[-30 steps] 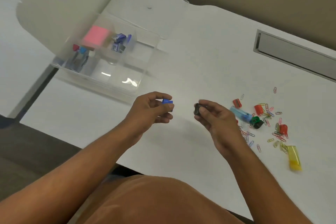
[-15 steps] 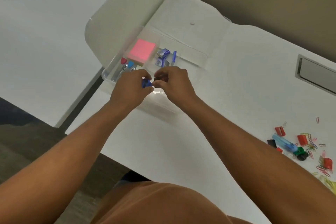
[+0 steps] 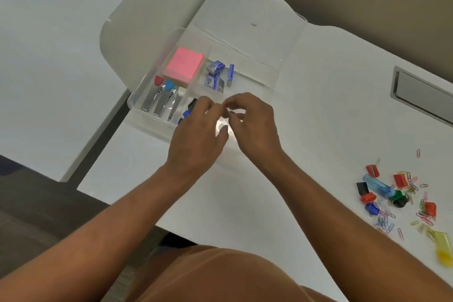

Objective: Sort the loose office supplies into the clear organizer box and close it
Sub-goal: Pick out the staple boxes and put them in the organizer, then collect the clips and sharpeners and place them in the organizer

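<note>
Both hands hover over the near side of the clear plastic organizer box (image 3: 137,103), which sits open on the white desk (image 3: 318,110) at its left end, its lid (image 3: 245,39) laid flat on the far side. The left hand (image 3: 196,135) has its fingers loosely curled just above a small blue clip (image 3: 186,113) and a small black clip (image 3: 193,103) lying in a near compartment; its grip looks empty. The right hand (image 3: 255,125) curls its fingertips toward the left hand, and I cannot tell whether it pinches anything.

To do this drop well, release low over 1 compartment so the clips do not bounce over the divider into the silver nail clippers (image 3: 159,103), and keep clear of the pink sticky-note pad (image 3: 183,65) at the far side. Then both hands should go back right for more.

Against the frame half a second earlier, the blue clip is out of the left hand's pinch and down in the box, and a black clip lies there too. 1 second earlier both hands held their clips over bare desk, nearer the pile.

Plenty remains: the loose pile of coloured clips and paper clips (image 3: 402,198) lies far right, with a yellow translucent lighter-shaped piece (image 3: 443,247) nearest the edge.
</note>
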### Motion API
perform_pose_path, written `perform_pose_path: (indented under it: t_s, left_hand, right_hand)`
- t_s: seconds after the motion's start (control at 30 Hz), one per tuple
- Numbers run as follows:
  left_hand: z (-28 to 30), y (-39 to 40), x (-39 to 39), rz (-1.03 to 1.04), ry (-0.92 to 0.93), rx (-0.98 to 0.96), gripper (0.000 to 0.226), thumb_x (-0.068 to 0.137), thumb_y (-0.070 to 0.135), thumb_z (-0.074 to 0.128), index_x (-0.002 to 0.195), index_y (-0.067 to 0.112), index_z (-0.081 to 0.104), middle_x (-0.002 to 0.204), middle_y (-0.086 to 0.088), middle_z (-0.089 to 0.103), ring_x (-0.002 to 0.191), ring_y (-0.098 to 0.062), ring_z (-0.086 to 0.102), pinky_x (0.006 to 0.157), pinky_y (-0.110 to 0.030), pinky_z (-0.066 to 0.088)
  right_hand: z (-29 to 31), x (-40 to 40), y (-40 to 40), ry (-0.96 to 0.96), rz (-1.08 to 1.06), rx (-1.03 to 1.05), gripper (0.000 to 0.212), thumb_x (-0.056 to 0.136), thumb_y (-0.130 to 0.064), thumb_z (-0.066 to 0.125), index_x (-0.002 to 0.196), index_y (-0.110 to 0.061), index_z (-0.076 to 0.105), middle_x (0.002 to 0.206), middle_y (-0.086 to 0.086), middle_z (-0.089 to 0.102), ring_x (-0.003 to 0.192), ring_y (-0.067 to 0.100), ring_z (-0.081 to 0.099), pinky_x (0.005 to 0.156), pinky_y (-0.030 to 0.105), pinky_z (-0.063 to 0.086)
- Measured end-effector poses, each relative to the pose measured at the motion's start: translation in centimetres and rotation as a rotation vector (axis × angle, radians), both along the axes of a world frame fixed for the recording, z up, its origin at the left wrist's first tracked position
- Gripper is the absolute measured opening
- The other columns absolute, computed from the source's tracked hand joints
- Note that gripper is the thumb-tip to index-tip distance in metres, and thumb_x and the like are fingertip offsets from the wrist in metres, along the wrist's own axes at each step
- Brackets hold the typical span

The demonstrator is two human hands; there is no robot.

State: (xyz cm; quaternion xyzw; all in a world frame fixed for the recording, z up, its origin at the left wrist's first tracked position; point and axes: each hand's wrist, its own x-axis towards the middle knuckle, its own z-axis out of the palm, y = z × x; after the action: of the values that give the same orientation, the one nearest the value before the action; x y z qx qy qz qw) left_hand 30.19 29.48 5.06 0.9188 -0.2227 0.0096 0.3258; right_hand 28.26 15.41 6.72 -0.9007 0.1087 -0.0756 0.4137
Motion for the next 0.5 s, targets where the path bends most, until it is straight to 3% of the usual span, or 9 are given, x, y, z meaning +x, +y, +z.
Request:
perform_pose_path:
  t_s: [0.1, 0.27, 0.5]
  left_hand:
    - [-0.2, -2.6, -3.1, -0.144, 0.044, -0.027, 0.027, 0.092, 0.022, 0.077, 0.117, 0.017, 0.067, 0.117, -0.005, 0.060, 0.073, -0.021, 0.066, 0.065, -0.026, 0.055]
    - [-1.8, -7.2, -8.3, -0.485, 0.176, 0.026, 0.023, 0.097, 0.031, 0.069, 0.119, 0.027, 0.064, 0.117, 0.007, 0.054, 0.081, -0.018, 0.067, 0.068, -0.040, 0.060]
    - [-3.3, -15.8, -13.8, -0.743, 0.206, 0.154, 0.029, 0.100, 0.029, 0.063, 0.129, 0.030, 0.060, 0.126, 0.008, 0.058, 0.102, -0.017, 0.063, 0.083, -0.040, 0.057]
  right_hand:
    - [0.2, -5.8, -2.4, -0.020, -0.115, 0.053, 0.023, 0.091, -0.001, 0.063, 0.101, -0.019, 0.073, 0.099, -0.010, 0.071, 0.098, 0.007, 0.069, 0.081, 0.016, 0.056]
    - [-1.3, -15.6, -7.6, 0.093, -0.304, 0.030, 0.023, 0.093, -0.003, 0.063, 0.100, -0.023, 0.072, 0.102, -0.013, 0.070, 0.100, 0.003, 0.067, 0.076, 0.009, 0.051]
    - [-2.9, -25.5, -16.9, 0.224, -0.568, -0.191, 0.024, 0.093, -0.011, 0.068, 0.113, -0.023, 0.070, 0.111, -0.007, 0.069, 0.091, 0.008, 0.063, 0.075, 0.017, 0.050]
